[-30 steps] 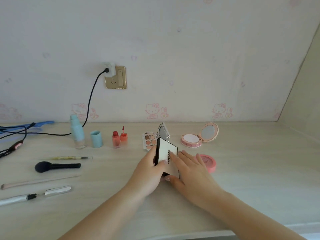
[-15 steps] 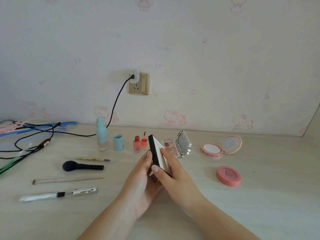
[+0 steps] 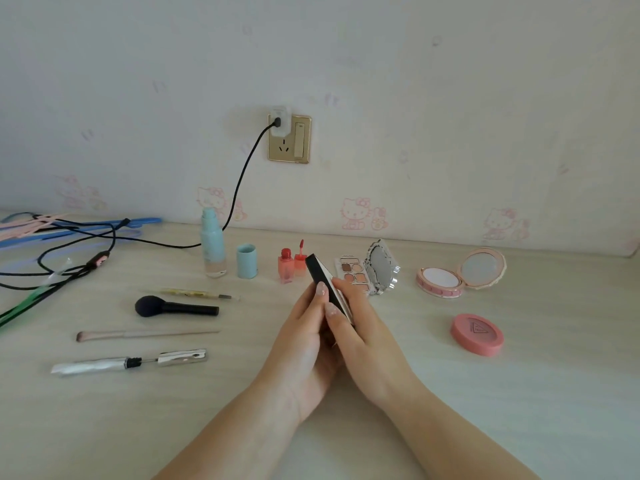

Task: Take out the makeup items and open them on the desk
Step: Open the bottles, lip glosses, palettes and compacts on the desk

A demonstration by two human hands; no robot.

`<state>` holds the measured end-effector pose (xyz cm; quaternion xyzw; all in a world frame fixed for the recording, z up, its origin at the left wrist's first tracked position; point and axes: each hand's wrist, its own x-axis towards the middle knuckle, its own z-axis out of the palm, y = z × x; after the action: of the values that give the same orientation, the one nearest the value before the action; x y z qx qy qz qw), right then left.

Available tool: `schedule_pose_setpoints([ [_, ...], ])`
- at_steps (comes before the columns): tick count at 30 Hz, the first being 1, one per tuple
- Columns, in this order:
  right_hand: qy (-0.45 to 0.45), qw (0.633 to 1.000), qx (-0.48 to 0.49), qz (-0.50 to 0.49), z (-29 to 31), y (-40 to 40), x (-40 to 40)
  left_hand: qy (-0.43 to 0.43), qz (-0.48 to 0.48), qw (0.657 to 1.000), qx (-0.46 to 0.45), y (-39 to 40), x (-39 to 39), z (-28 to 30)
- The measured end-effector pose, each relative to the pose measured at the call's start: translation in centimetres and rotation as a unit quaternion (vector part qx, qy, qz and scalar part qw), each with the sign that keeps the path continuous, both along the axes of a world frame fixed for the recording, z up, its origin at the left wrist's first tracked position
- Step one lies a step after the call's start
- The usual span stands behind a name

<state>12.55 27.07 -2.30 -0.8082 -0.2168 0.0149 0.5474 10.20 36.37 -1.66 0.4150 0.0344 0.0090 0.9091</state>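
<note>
While my left hand [image 3: 304,341] and right hand [image 3: 360,327] pinched the flat black-and-white rectangular compact [image 3: 325,282] edge-up above the pale wooden desk [image 3: 519,393], I feared a slip (thin edges), toppling the open eyeshadow palette [image 3: 356,277] just behind.

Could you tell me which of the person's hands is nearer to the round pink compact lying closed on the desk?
The right. The right hand lies just left of the pink compact, holding the black case; the left hand sits beyond it, farther left.

brushes [image 3: 175,307] left of hands [image 3: 332,337], compacts [image 3: 457,277] right, palette [image 3: 360,277] & bottles [image 3: 214,244] behind, all on desk [image 3: 519,393].
</note>
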Motion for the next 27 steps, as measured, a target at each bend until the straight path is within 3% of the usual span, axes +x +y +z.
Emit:
schedule_pose_setpoints([
  [10, 0.010, 1.000, 0.001, 0.013, -0.1, 0.0, -0.3, 0.011, 0.040, 0.999, 0.034, -0.7, -0.2, 0.0],
  [14, 0.083, 0.990, 0.110, -0.014, 0.7, -0.4, -0.1, 0.032, 0.073, 0.996, 0.026, -0.6, -0.1, 0.0],
  [19, 0.146, 0.976, 0.160, -0.005, 0.8, -0.6, 0.3, 0.075, 0.083, 0.994, 0.018, -0.1, 0.0, -0.1],
  [21, 0.211, 0.945, 0.249, -0.021, 0.9, -1.0, 0.7, 0.088, 0.085, 0.993, 0.002, 0.2, 0.1, 0.2],
  [24, 0.301, 0.865, 0.401, -0.029, 1.8, -2.0, 1.3, 0.084, 0.082, 0.993, -0.010, 0.6, 0.4, 0.5],
  [27, 0.313, 0.843, 0.436, -0.045, 1.8, -3.1, 1.6, 0.096, 0.079, 0.992, 0.001, 1.1, 0.4, 0.9],
])
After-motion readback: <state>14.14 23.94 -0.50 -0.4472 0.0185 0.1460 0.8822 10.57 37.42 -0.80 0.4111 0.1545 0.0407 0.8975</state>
